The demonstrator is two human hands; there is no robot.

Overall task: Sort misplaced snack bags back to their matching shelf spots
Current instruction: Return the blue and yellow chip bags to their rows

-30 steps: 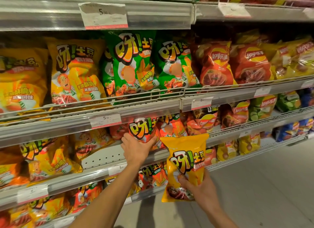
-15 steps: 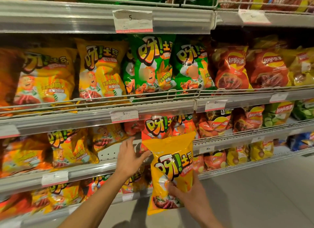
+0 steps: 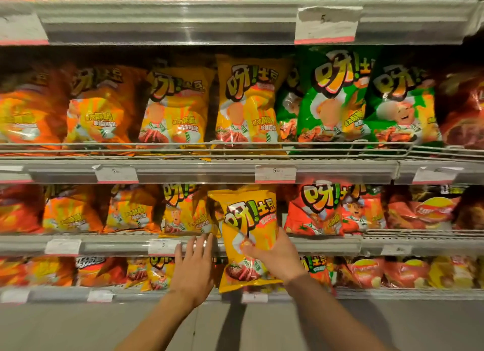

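My right hand point(image 3: 275, 256) grips a yellow snack bag point(image 3: 248, 219) upright in front of the third shelf, its top reaching just under the shelf rail above. To its left stand matching yellow bags point(image 3: 183, 214) on that shelf, and red bags point(image 3: 319, 209) stand to its right. My left hand point(image 3: 193, 264) is flat with straight fingers, fingertips touching the shelf's front rail point(image 3: 117, 244) just left of the held bag. More yellow bags point(image 3: 248, 101) sit on the shelf above.
Green bags point(image 3: 337, 96) fill the upper shelf's right part, orange bags point(image 3: 97, 107) its left. Red and yellow chip bags point(image 3: 424, 209) stand at the far right. Price labels point(image 3: 275, 173) hang on the rails. Grey floor point(image 3: 78, 327) lies below the lowest shelf.
The view has swung left along the shelves. My right hand has carried the yellow bag left and up to the yellow row. My left hand has left the red bag and dropped to the rail.
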